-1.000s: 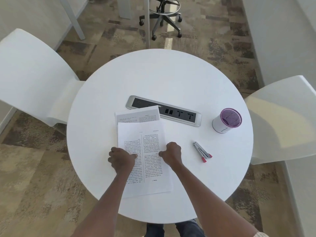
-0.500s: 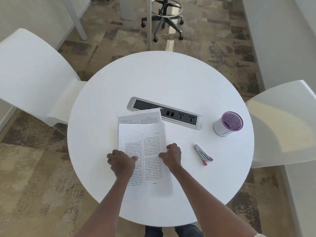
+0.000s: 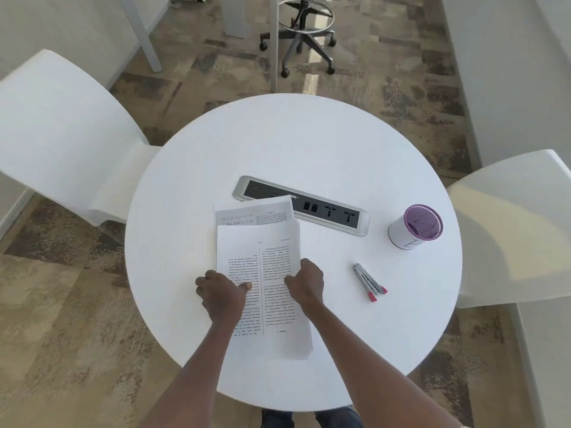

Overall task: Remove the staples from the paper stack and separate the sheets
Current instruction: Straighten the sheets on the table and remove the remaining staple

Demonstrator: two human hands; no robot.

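A stack of printed sheets (image 3: 262, 251) lies on the round white table (image 3: 309, 143), its text upside down to me. My left hand (image 3: 221, 293) grips the stack's left edge with the thumb on top. My right hand (image 3: 306, 282) grips the right edge the same way. A separate printed sheet (image 3: 253, 213) lies flat just beyond the stack, partly under it. A metal staple remover with red tips (image 3: 369, 282) rests on the table to the right of my right hand, untouched. No staple shows.
A power socket strip (image 3: 327, 211) is set in the table behind the papers. A white cup with a purple mesh rim (image 3: 415, 227) stands at the right. White chairs (image 3: 61, 134) flank the table, and a stool base (image 3: 306, 35) stands beyond.
Both hands keep their grip on the stack's edges. The stack's right edge has lifted and fanned slightly under my right hand. The camera view has shifted a little.
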